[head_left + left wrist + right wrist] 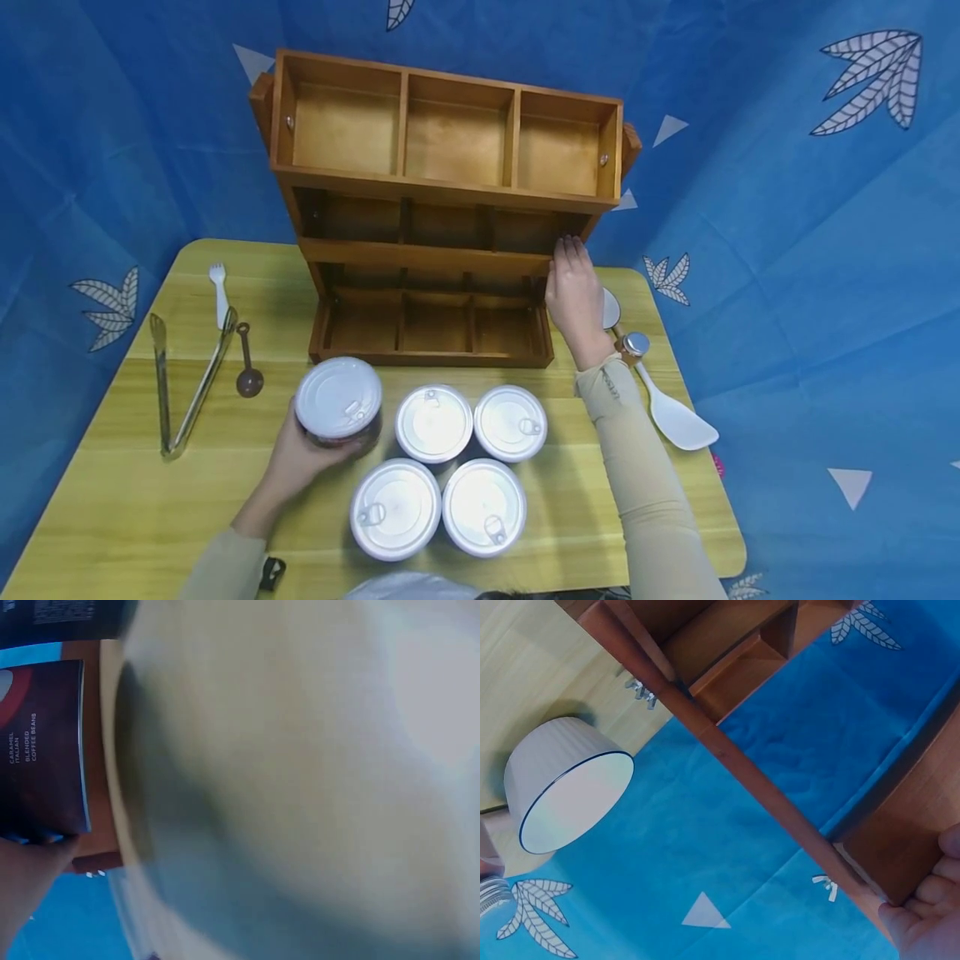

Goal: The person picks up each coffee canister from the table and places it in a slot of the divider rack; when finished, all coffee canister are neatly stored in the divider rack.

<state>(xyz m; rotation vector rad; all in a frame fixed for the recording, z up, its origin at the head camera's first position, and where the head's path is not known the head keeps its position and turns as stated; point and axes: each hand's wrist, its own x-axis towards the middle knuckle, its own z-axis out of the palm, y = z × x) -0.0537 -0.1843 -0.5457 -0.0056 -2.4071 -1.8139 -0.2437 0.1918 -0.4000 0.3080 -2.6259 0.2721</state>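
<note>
Table [112, 467]: yellow wood grain, set against a blue leaf-print cloth backdrop.

Wooden rack [442, 208]: three tiers of three compartments each, standing at the table's 12 o'clock edge, open faces toward the person; all compartments that show are bare.

Right hand [573, 296]: fingers straight and flat against the rack's right end, at the middle tier; it steadies the rack and holds nothing.

Left hand [300, 454]: fingers and thumb curled round the held can [339, 402], gripping it from its 7 o'clock side. The can stands upright, axis vertical, pull-tab lid up, just in front of the rack's bottom-left compartment, which lies at 12 o'clock from it. The left hand is the nearer hand to all cans. The left wrist view shows a dark label reading blended coffee beans.

Four other cans [450, 475]: upright, clustered at 3 to 5 o'clock of the held can, close together.

Tongs [183, 387], white rice paddle [675, 417], brown spoon [247, 362], white fork [219, 292]: lying flat on the table.
</note>
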